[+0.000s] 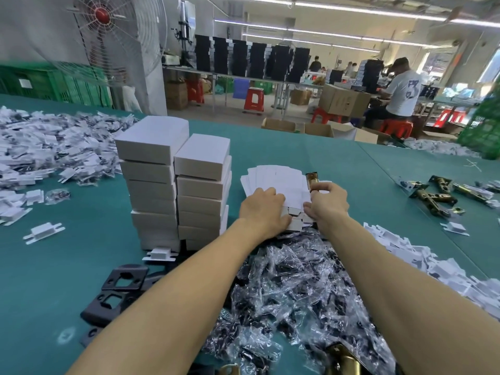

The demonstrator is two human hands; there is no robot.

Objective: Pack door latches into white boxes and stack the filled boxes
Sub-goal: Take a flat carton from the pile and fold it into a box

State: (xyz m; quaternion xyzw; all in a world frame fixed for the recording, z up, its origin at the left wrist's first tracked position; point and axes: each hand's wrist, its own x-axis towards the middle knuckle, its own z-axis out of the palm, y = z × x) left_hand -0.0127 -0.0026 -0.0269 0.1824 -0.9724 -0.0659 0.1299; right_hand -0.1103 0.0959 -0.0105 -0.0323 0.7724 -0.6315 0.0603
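— Our left hand grips the small white cardboard box, just right of the two stacks of closed white boxes.
— And our right hand pinches the brass metal door latch, upright beside that box. We judge we're filling: next we must slide the latch inside, close the flap, then stack it.

White boxes on a teal table — brass latch, black plates, red stools.
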